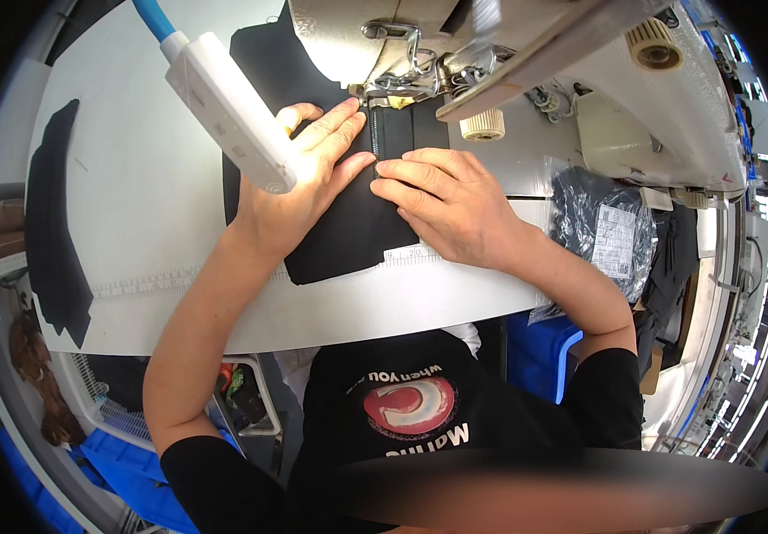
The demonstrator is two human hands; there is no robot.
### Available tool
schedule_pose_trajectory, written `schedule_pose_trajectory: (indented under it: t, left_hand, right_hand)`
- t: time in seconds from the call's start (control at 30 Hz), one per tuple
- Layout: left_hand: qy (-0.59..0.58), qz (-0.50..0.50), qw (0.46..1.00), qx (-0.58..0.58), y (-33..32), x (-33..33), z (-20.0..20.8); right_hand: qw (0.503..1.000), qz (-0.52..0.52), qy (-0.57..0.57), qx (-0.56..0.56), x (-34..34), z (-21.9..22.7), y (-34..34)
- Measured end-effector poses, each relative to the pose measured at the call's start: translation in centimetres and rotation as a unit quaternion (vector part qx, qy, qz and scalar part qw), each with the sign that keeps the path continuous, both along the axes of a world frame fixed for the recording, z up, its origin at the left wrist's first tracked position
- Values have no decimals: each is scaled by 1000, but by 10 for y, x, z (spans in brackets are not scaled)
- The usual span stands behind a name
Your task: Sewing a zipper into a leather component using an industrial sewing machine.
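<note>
Black fabric (339, 240) lies on the white sewing table, its upper part running up to the presser foot (390, 100) of a sewing machine (571, 62). A zipper (375, 133) with visible teeth runs along the fabric, down from the foot. My left hand (314, 169) rests on the fabric left of the zipper, fingers stretched toward the foot and thumb reaching the zipper; a white lamp partly covers it. My right hand (459, 209) grips the zipper edge below the foot, fingers bent and close together. Its thumb is mostly hidden.
The lamp (232, 116) hangs over the table's left half on a blue cable. Another black fabric piece (52, 222) lies at the far left. A clear plastic bag (611, 236) with dark contents sits at right. A printed ruler scale (157, 281) crosses the table; blue bins (540, 356) stand below.
</note>
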State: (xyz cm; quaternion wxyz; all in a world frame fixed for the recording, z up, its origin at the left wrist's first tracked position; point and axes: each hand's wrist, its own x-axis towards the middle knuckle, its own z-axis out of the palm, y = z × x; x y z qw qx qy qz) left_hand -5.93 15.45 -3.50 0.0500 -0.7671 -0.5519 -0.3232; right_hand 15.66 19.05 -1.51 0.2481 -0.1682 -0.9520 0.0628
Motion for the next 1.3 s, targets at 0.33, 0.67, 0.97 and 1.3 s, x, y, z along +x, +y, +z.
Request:
schedule_pose_trajectory:
  t: [0.33,0.67,0.97,1.3]
  left_hand:
    - [25,-18,998,46,-1,0,4]
    - [11,-55,998,3,-16,0,11]
    - [8,-49,999,-17,-17,2,13]
    - [-21,-58,998,-26,-15,1,12]
  right_hand:
    - [1000,1,6,-2,-1,0,2]
    - [993,-26,64,-100,7,-2,7]
    - [994,-33,93,-48,7,-6,10]
    - [1000,1,20,-1,2,-6,3]
